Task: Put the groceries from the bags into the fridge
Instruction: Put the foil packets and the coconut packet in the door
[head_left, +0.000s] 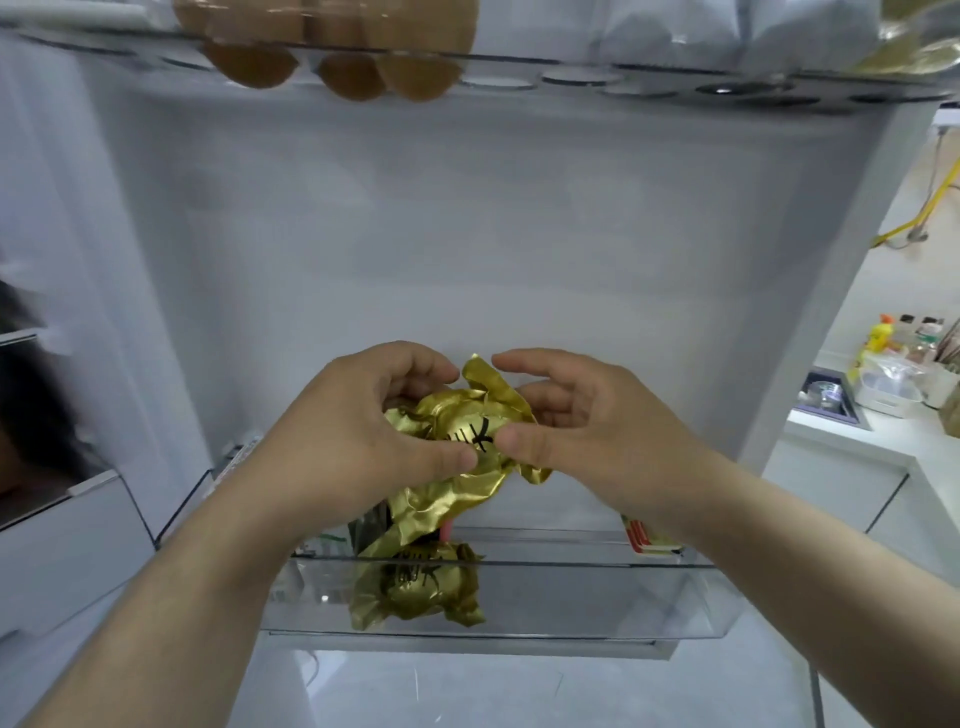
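Off to your right, a white tabletop (857, 436) runs along the wall with a dark sink (828, 397) set into it. Behind the sink you can see a yellow bottle (879, 335), a few dark-capped bottles (924, 330) and a white tub (885, 395). A yellow cable (935, 195) trails down the wall above. White cabinet fronts (831, 483) sit below, and pale grey floor (467, 691) lies under you.

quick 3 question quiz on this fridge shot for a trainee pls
1. True or false: the clear door bin holds no foil packet.
2. What sits in the rack overhead? A) brown eggs B) bottles C) apples
3. Fill in: the raised gold packet is held between the left hand and the ____ hand.

Key: 1 false, a second gold packet lies in it; 2 A; 3 right hand.
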